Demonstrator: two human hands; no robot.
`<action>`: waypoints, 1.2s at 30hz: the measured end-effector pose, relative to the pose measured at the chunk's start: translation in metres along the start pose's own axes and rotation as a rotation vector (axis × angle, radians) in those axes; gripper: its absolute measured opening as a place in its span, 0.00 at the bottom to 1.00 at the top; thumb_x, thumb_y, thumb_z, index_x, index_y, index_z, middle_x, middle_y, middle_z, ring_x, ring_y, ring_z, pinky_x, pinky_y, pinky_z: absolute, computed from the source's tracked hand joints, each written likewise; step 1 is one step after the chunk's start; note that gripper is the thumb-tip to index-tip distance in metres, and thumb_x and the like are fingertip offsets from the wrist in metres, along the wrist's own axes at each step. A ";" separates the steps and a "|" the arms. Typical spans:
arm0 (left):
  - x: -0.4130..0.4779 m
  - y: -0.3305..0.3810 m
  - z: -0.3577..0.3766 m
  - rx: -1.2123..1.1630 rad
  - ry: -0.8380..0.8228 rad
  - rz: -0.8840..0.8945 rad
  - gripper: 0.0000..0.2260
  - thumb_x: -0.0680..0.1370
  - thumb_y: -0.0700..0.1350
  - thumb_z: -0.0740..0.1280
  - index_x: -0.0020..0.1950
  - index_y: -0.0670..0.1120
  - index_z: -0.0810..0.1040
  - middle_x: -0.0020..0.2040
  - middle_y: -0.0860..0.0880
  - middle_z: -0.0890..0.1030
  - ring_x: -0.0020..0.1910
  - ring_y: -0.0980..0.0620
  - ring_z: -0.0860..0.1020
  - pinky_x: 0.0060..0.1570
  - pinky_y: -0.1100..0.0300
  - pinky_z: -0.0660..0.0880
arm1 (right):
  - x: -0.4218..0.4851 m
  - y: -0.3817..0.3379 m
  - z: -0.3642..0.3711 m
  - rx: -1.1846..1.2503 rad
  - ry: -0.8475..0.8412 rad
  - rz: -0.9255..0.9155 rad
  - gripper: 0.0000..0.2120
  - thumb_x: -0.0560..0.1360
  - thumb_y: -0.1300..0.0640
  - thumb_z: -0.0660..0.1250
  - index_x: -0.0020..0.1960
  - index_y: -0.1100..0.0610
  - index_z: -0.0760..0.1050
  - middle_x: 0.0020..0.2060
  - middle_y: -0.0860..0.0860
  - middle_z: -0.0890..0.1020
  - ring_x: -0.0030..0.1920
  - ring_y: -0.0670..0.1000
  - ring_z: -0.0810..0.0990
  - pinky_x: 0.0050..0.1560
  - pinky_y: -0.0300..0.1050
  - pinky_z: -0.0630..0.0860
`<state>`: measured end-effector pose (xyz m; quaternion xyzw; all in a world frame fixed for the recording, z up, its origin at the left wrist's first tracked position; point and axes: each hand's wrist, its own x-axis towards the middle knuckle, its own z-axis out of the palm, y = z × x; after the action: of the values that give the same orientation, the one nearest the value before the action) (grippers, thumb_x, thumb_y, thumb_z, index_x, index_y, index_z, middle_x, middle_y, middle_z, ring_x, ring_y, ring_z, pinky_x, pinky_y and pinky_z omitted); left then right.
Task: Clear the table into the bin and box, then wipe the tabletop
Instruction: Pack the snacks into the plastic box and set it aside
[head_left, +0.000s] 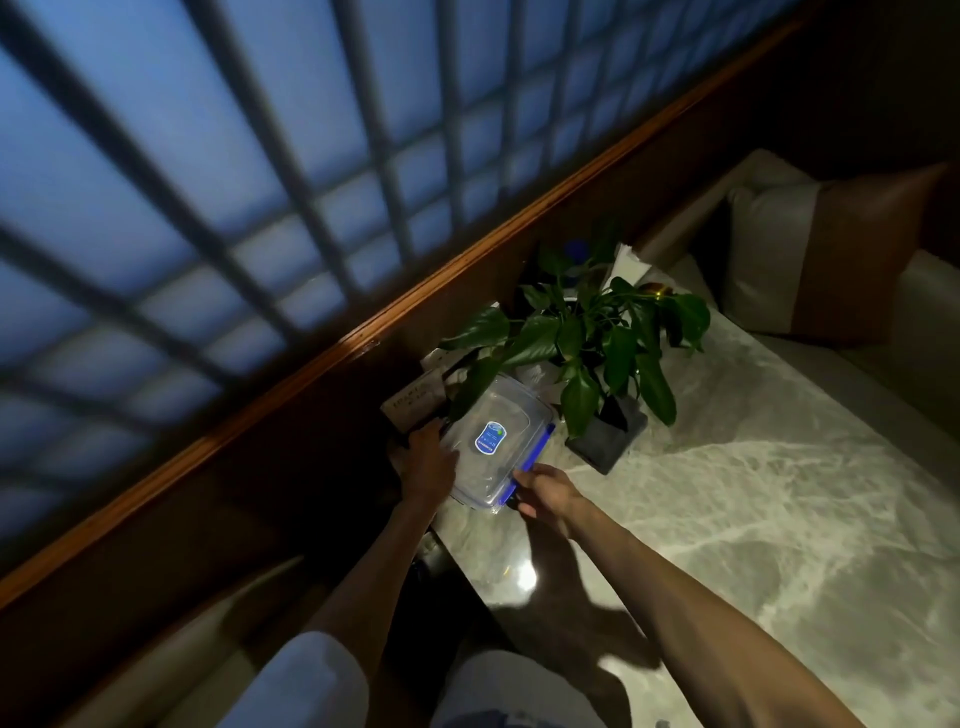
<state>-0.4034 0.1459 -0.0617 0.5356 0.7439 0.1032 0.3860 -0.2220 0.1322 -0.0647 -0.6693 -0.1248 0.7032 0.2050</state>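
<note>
A clear plastic box (496, 441) with a blue label on its lid and blue side clasps sits at the near left corner of the pale marble table (753, 519). My left hand (428, 465) grips the box's left side. My right hand (545, 493) holds its right edge at the blue clasp (535, 452). What lies inside the box is too dim to make out. No bin shows in view.
A leafy potted plant (587, 338) in a dark grey pot (610, 434) stands just behind the box. Papers or cards (415, 402) lie at the table's back left corner. A wooden ledge and a lattice window run along the left. A cushioned bench (810, 260) lies beyond the table.
</note>
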 end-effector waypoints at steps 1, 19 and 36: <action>-0.002 0.000 0.003 0.031 -0.039 -0.022 0.26 0.78 0.44 0.66 0.75 0.43 0.63 0.74 0.39 0.64 0.73 0.40 0.65 0.73 0.45 0.62 | 0.001 0.002 0.000 0.007 0.005 -0.004 0.10 0.78 0.61 0.67 0.58 0.57 0.72 0.46 0.55 0.81 0.45 0.52 0.80 0.50 0.52 0.81; -0.079 0.029 0.085 -0.136 -0.338 -0.150 0.13 0.73 0.34 0.72 0.55 0.37 0.74 0.47 0.42 0.74 0.45 0.49 0.73 0.27 0.72 0.70 | -0.044 0.083 -0.095 0.058 0.301 -0.243 0.23 0.73 0.77 0.62 0.67 0.67 0.71 0.55 0.59 0.76 0.48 0.56 0.76 0.42 0.41 0.76; -0.361 0.116 0.363 -0.696 -0.928 -0.464 0.16 0.77 0.26 0.60 0.62 0.38 0.70 0.50 0.33 0.80 0.47 0.38 0.81 0.47 0.46 0.79 | -0.187 0.307 -0.420 -0.059 0.579 -0.373 0.20 0.75 0.71 0.64 0.67 0.70 0.73 0.65 0.63 0.76 0.67 0.55 0.74 0.66 0.37 0.65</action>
<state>-0.0258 -0.2178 -0.0754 0.1920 0.5185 0.0098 0.8332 0.1612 -0.2665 -0.0671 -0.8122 -0.2018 0.4308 0.3376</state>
